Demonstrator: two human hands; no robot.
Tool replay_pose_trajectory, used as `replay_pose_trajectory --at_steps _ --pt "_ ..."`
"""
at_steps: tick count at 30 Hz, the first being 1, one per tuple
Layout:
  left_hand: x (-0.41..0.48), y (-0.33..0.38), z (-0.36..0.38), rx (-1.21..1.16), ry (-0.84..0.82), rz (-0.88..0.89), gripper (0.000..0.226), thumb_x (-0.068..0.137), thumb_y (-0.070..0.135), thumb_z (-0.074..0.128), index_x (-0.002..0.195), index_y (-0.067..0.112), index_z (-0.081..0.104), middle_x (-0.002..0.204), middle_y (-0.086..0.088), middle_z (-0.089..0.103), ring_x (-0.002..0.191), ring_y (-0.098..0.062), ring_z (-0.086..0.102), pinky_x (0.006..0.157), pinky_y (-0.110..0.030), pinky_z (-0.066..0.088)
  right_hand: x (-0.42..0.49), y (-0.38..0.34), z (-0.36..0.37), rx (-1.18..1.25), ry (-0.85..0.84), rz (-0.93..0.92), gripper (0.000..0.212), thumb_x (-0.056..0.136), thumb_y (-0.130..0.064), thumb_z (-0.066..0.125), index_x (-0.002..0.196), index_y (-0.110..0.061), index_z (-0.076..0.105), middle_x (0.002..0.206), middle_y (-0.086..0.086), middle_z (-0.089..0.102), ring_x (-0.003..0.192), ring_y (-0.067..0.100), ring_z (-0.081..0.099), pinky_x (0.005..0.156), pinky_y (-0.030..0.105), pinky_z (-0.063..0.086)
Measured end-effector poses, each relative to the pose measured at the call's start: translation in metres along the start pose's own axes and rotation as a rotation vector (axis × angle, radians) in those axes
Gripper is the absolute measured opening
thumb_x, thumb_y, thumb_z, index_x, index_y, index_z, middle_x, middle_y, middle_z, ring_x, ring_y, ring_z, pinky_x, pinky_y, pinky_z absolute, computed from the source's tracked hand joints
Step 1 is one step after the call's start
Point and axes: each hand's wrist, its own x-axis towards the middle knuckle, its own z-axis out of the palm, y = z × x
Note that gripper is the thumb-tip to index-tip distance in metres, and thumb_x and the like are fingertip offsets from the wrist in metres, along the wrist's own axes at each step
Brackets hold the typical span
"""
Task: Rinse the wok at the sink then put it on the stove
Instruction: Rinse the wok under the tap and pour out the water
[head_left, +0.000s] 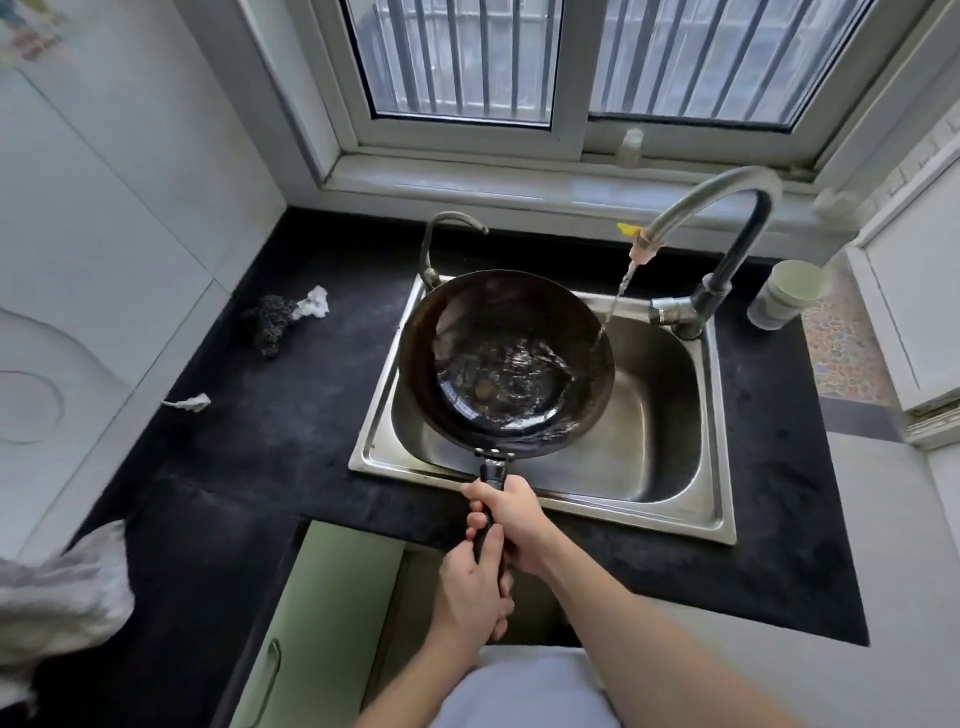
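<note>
From the head view, the dark wok (506, 364) is over the left half of the steel sink (654, 410), which is let into the black counter (249, 457) toward its back right, under the window (467, 62). The wok's left rim reaches out past the sink's left edge; whether its bottom touches the basin cannot be told. Rippling water is pooled in its bowl. A thin stream of water (618, 296) falls slanting from the tall curved faucet (727, 208) at the sink's back right corner and lands at the wok's right rim. A smaller bent spout (441, 228) stands at the sink's back left corner, just behind the wok.

The wok's black handle (492, 473) points toward the person, crossing the sink's front edge. Both hands are wrapped tight round it: the right hand (511, 517) grips nearer the bowl, and the left hand (470, 587) grips the end just behind it, the two touching.

On the counter left of the sink, toward the back edge, lies a dark scrubber (267, 325) with a crumpled white paper (314, 304) touching it; a smaller white scrap (189, 401) lies at the counter's left edge by the wall. A stack of pale cups (787, 293) sits at the counter's right edge, just beside the faucet's base. A small clear bottle (630, 148) stands on the window sill. Below the counter's front edge is a pale green cabinet door (311, 623)
</note>
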Motion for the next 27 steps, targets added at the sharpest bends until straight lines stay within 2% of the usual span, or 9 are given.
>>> replay_pose_trajectory --at_steps 9,15,19,23,27 --pt "0.000 -0.002 0.008 0.018 -0.103 -0.033 0.042 0.099 0.038 0.045 0.078 0.003 0.053 0.050 -0.002 0.047 0.034 -0.012 0.038 0.035 -0.022 0.030 -0.001 0.008 -0.018 0.033 0.093 0.041 0.035 0.095 -0.007 0.061 0.063 -0.011 0.047 0.049 0.001 0.044 0.043 0.012 0.044 0.049 0.028 0.048" --pt "0.005 0.006 0.011 0.032 -0.044 -0.022 0.041 0.099 0.038 0.044 0.073 0.007 0.050 0.050 -0.002 0.045 0.034 -0.013 0.036 0.036 -0.022 0.029 0.012 0.000 -0.017 0.036 0.071 0.051 0.026 0.094 -0.005 0.061 0.072 -0.009 0.047 0.052 0.001 0.042 0.041 0.011 0.043 0.047 0.027 0.046" --pt "0.005 0.008 0.011 0.053 0.006 0.016 0.039 0.099 0.036 0.045 0.071 0.009 0.050 0.050 -0.003 0.046 0.034 -0.015 0.037 0.035 -0.024 0.031 0.015 -0.005 -0.015 0.005 0.006 0.048 0.028 0.093 -0.008 0.064 0.071 -0.011 0.046 0.054 0.002 0.041 0.043 0.012 0.042 0.048 0.028 0.047" --pt "0.006 0.008 0.015 0.077 0.020 0.056 0.038 0.099 0.034 0.045 0.072 0.008 0.051 0.050 -0.004 0.047 0.034 -0.015 0.039 0.035 -0.024 0.031 0.014 -0.007 -0.019 0.052 -0.020 0.019 0.020 0.092 -0.006 0.064 0.089 -0.009 0.045 0.057 0.001 0.042 0.046 0.011 0.043 0.049 0.028 0.048" --pt "0.009 0.007 0.024 0.113 0.023 0.102 0.038 0.099 0.034 0.046 0.070 0.010 0.051 0.049 -0.004 0.047 0.034 -0.015 0.039 0.036 -0.025 0.031 0.013 -0.012 -0.028 0.070 -0.041 -0.009 0.025 0.095 -0.004 0.059 0.076 -0.010 0.045 0.055 -0.001 0.043 0.044 0.010 0.043 0.048 0.027 0.047"
